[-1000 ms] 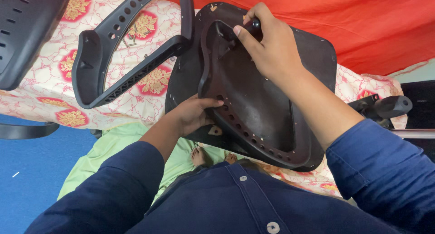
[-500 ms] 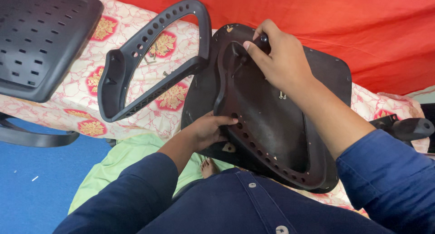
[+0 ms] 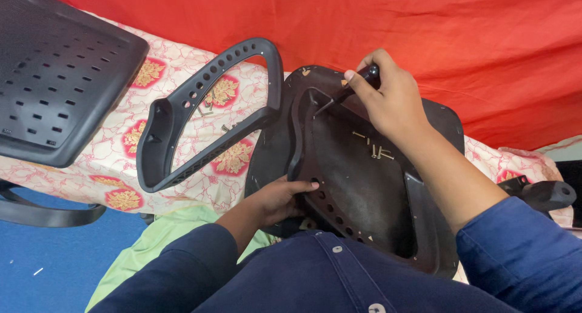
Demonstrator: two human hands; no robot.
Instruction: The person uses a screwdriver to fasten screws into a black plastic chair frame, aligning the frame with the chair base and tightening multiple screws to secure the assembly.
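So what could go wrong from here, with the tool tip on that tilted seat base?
1. Loose screws lie on the tilted seat base; they could slide off and get lost in the cloth.
2. The right hand presses a screwdriver at an angle near the rim; it might slip toward the left hand gripping the lower edge.
3. The seat base seems propped on the lap, steadied by one hand only, so it could shift under pressure.
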